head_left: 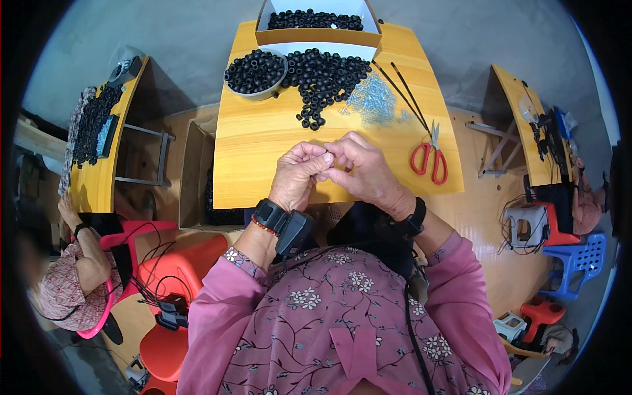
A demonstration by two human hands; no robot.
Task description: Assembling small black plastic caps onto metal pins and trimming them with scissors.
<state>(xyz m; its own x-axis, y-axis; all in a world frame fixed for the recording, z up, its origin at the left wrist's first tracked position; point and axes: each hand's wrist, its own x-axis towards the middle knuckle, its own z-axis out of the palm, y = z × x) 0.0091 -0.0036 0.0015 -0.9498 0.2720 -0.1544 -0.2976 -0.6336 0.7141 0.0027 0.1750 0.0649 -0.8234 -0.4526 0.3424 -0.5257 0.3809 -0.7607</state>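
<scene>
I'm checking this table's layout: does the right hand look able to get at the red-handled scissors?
Probably yes: the red-handled scissors lie to the right of the right hand, with bare tabletop between, though that hand is pinched close against the left hand.

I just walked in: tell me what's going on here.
The person's left hand and right hand meet over the yellow table; anything pinched between them is too small to make out. Beyond lie black beads, a bowl and a box of more, and pale-blue bits, with red-handled scissors at right.
</scene>
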